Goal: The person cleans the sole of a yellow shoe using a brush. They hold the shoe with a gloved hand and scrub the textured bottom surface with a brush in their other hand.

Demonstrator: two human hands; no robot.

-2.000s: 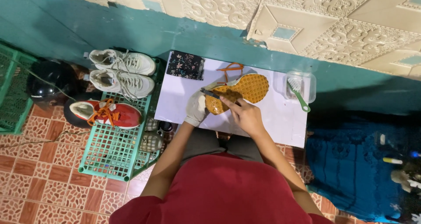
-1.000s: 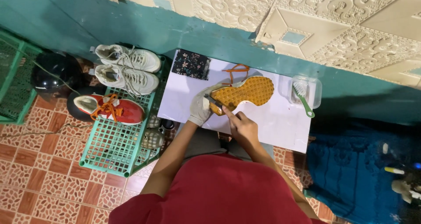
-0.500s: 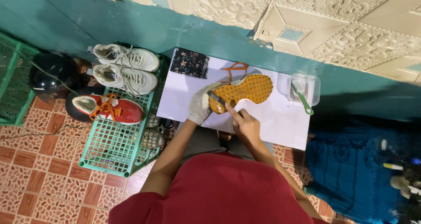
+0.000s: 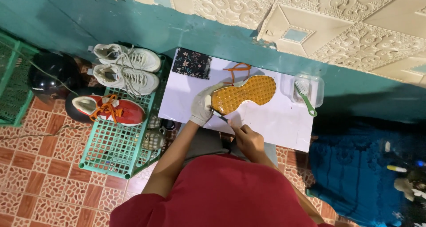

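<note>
Clear tub [image 4: 316, 84] with green brush [image 4: 306, 98]

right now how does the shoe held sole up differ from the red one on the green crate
The orange-soled shoe lies upside down on the white board, gripped by the gloved left hand; the red shoe with orange laces sits upright and untouched on the green plastic crate. Both have orange laces.

- A clear plastic tub [image 4: 309, 88], squarish with rounded corners, stands on the white table [image 4: 284, 125], well off to the right of the left hand's [image 4: 202, 109] grip and beyond the right hand [image 4: 250, 141].
- No labels, signs or screens that I can see.
</note>
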